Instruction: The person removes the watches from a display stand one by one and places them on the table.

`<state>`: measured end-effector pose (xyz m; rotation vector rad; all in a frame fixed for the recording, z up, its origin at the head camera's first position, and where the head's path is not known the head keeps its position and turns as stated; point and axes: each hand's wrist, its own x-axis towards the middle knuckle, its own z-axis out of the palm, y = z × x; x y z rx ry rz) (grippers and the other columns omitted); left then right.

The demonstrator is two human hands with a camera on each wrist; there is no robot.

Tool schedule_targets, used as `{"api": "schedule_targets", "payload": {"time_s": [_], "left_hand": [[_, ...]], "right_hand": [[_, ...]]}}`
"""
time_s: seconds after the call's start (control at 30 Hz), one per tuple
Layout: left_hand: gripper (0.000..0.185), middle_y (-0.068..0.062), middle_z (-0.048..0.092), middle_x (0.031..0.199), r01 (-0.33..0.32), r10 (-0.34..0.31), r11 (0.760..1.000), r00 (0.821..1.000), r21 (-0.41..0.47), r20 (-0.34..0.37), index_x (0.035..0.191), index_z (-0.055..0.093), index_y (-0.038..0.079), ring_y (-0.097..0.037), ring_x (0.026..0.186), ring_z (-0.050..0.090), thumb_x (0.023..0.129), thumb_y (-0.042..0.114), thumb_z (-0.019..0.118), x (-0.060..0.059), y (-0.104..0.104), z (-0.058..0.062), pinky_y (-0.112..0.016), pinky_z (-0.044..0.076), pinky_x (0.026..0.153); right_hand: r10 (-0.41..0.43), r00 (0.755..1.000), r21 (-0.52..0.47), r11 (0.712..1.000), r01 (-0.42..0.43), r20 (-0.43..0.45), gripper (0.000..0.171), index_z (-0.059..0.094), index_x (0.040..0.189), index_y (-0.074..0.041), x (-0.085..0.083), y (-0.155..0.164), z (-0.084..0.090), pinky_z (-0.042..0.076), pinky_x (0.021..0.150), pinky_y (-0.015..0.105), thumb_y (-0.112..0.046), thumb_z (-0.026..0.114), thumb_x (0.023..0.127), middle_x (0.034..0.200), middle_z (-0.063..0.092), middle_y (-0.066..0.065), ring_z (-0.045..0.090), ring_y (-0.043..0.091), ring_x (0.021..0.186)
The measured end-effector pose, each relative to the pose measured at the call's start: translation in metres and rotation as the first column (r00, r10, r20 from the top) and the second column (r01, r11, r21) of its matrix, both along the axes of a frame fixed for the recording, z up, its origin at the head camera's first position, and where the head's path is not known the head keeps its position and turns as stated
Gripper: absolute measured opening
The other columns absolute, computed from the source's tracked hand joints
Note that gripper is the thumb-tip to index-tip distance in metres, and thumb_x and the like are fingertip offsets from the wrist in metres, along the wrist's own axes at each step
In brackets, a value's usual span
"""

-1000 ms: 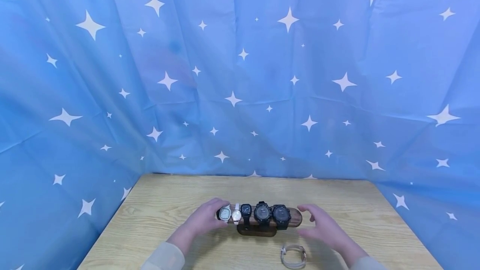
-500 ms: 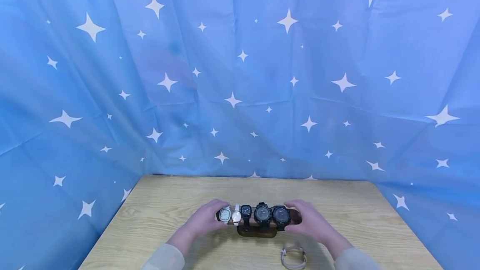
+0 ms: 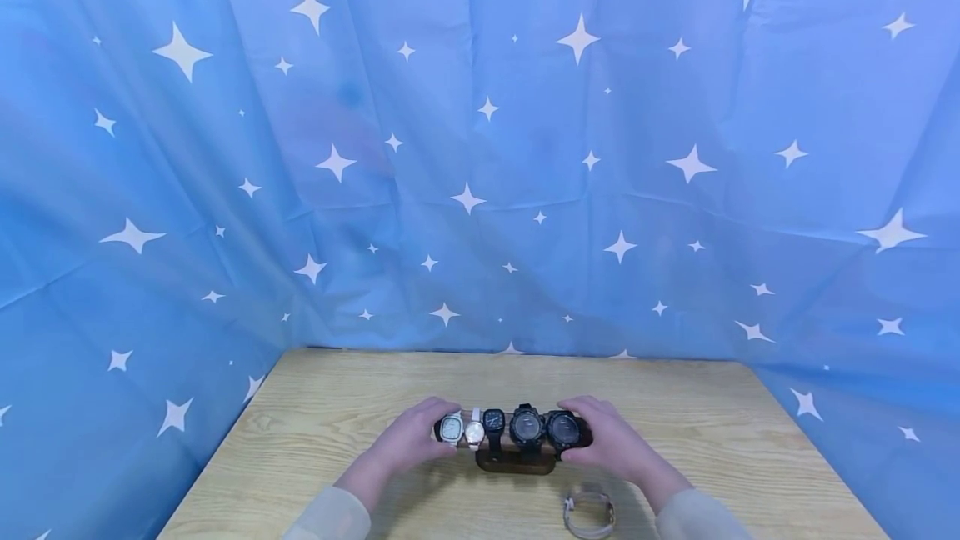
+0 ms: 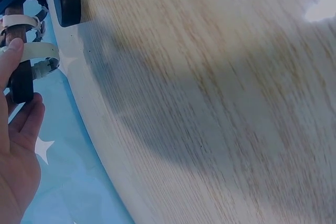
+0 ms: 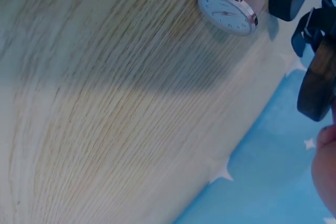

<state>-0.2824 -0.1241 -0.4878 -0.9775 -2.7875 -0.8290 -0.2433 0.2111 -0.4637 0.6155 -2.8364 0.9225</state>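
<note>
A wooden watch stand point(image 3: 516, 462) bears several watches in a row. At its left end sits a white square watch point(image 3: 451, 429), and at its right end a chunky black watch point(image 3: 563, 429). My left hand point(image 3: 416, 433) grips the left end around the white square watch, thumb in front and fingers behind; in the left wrist view, the thumb lies by a white strap point(image 4: 39, 50). My right hand point(image 3: 603, 440) curls round the right end, its fingertips above and below the black watch. The right wrist view shows only part of that hand beside the bar end point(image 5: 316, 90).
A pale-strapped watch point(image 3: 589, 515) lies on its side in front of the stand, its white dial point(image 5: 227, 13) showing in the right wrist view. The wooden table point(image 3: 360, 386) reaches back to a blue curtain point(image 3: 525, 148) with white stars.
My right hand has moved left from beside the stand's right end and closed round that end, over the black watch. My left hand keeps its place; the stand and watches look unmoved.
</note>
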Motion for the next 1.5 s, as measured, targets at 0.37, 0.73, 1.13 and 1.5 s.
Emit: {"api": "schedule_targets", "payload": {"time_s": [0.37, 0.73, 1.13, 1.5], "left_hand": [[0.061, -0.001, 0.057, 0.122, 0.0, 0.0, 1.0, 1.0, -0.007, -0.019, 0.128, 0.055, 0.009, -0.02, 0.109, 0.056, 0.074, 0.026, 0.077, 0.003, 0.0, 0.003, -0.038, 0.046, 0.094], [0.062, -0.002, 0.057, 0.122, -0.012, 0.012, 1.0, 1.0, -0.021, -0.014, 0.129, 0.054, 0.01, -0.02, 0.108, 0.056, 0.074, 0.025, 0.077, 0.005, -0.001, 0.006, -0.039, 0.047, 0.094], [0.06, -0.003, 0.057, 0.124, -0.03, 0.031, 0.999, 0.999, -0.016, 0.017, 0.128, 0.055, 0.008, -0.023, 0.11, 0.055, 0.074, 0.022, 0.077, 0.01, -0.002, 0.004, -0.041, 0.046, 0.094], [0.062, -0.004, 0.057, 0.123, -0.011, 0.011, 0.999, 1.0, -0.031, -0.016, 0.129, 0.054, 0.007, -0.022, 0.11, 0.055, 0.074, 0.023, 0.077, 0.006, 0.004, 0.005, -0.04, 0.046, 0.094]], "right_hand": [[0.001, 1.0, 0.008, 1.0, -0.001, -0.017, 0.065, 0.056, 0.125, -0.01, 0.002, 0.006, -0.002, 0.043, 0.09, 0.052, -0.026, 0.082, 0.067, 0.119, 0.056, 0.002, 0.049, 0.029, 0.108], [0.015, 0.999, 0.008, 1.0, -0.014, -0.041, 0.067, 0.054, 0.125, -0.005, 0.002, 0.013, -0.005, 0.046, 0.091, 0.052, -0.022, 0.082, 0.068, 0.12, 0.055, 0.007, 0.052, 0.031, 0.108], [0.037, 0.999, 0.042, 0.998, -0.036, -0.005, 0.065, 0.054, 0.125, -0.003, 0.006, 0.023, -0.003, 0.047, 0.089, 0.05, -0.021, 0.081, 0.069, 0.12, 0.052, 0.008, 0.054, 0.03, 0.105], [0.004, 1.0, 0.095, 0.995, -0.001, -0.03, 0.068, 0.052, 0.128, -0.003, 0.01, 0.033, -0.002, 0.051, 0.083, 0.045, -0.021, 0.081, 0.069, 0.12, 0.049, 0.011, 0.056, 0.027, 0.1]]}}
